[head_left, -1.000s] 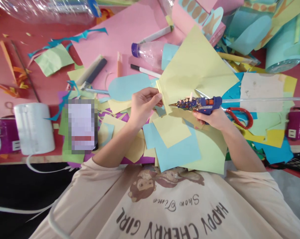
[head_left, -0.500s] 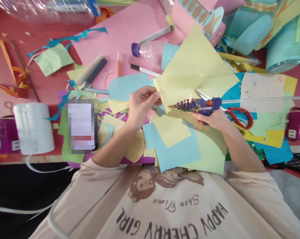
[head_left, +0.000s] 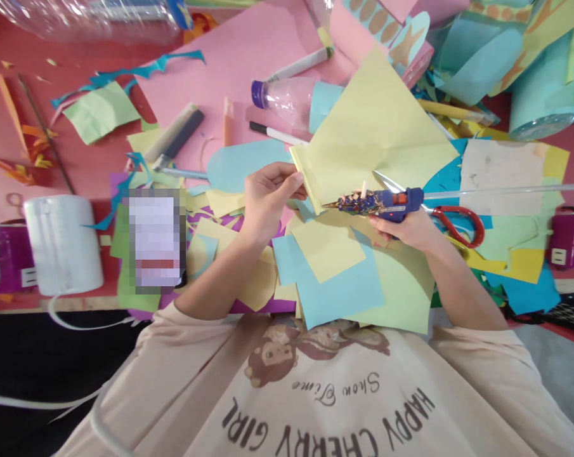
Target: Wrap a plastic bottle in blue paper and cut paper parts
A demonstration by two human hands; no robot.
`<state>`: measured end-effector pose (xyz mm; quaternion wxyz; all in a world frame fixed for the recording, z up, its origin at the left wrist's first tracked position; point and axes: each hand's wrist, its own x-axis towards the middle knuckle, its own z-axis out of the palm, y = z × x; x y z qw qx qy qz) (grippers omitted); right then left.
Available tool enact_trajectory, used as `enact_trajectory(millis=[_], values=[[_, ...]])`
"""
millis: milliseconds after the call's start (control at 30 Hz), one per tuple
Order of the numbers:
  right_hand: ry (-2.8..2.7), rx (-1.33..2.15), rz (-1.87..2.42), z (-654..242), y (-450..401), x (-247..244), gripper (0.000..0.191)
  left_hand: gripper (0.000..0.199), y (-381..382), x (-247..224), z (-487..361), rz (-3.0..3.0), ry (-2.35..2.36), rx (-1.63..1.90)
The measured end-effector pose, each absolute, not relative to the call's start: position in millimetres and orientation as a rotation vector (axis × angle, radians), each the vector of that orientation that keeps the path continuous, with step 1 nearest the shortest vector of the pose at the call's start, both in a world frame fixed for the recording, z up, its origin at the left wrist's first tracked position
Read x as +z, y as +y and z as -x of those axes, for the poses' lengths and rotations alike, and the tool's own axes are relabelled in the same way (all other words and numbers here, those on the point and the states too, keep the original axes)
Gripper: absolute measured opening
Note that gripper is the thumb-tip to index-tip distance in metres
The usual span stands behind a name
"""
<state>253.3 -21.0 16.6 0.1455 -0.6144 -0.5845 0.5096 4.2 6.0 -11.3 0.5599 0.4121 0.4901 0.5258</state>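
My left hand (head_left: 274, 193) pinches the folded left edge of a large pale yellow sheet (head_left: 377, 127). In my right hand (head_left: 405, 227) is a blue glue gun (head_left: 386, 202) with a cluttered, glittery front. Its metal tip points left and lies at the lower end of the folded edge. A clear glue stick (head_left: 496, 192) runs out of the gun's back to the right. Red-handled scissors (head_left: 462, 227) lie just beyond my right hand, their blades partly behind the gun. Below the hands are a small yellow sheet (head_left: 328, 247) and a blue sheet (head_left: 339, 295).
A bottle with a purple cap (head_left: 287, 101), markers (head_left: 277, 133) and pink paper (head_left: 196, 82) lie beyond the hands. On the left are a phone (head_left: 157, 238) and a white case (head_left: 65, 244) with a cable. A blue-wrapped container (head_left: 538, 95) is at the upper right.
My left hand and the folded edge it pinches have shifted slightly to the left. The glue gun's tip has moved very slightly left and down; my right hand is nearly still.
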Motion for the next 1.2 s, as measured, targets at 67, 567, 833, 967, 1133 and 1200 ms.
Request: enact_trajectory(millis=[67, 567, 833, 967, 1133, 1200], values=[[-1.68, 1.47, 1.761, -253, -21, 17, 0.027, 0.019, 6, -12, -4, -0.959, 1.151, 1.244], [-1.699, 1.453, 1.779, -253, -21, 17, 0.027, 0.021, 7, -10, -5, -0.918, 1.176, 1.261], [-1.631, 1.45, 1.782, -257, -19, 21, 0.024, 0.021, 6, -9, -5, -0.894, 1.176, 1.342], [-1.429, 1.563, 1.607, -270, -17, 34, 0.016, 0.02, 6, -8, -5, -0.919, 1.168, 1.341], [-1.128, 1.133, 1.653, -308, -21, 39, 0.025, 0.026, 5, -10, -5, -0.955, 1.186, 1.31], [-1.044, 0.923, 1.739, -328, -22, 37, 0.02, 0.026, 5, -11, -5, -0.959, 1.17, 1.309]])
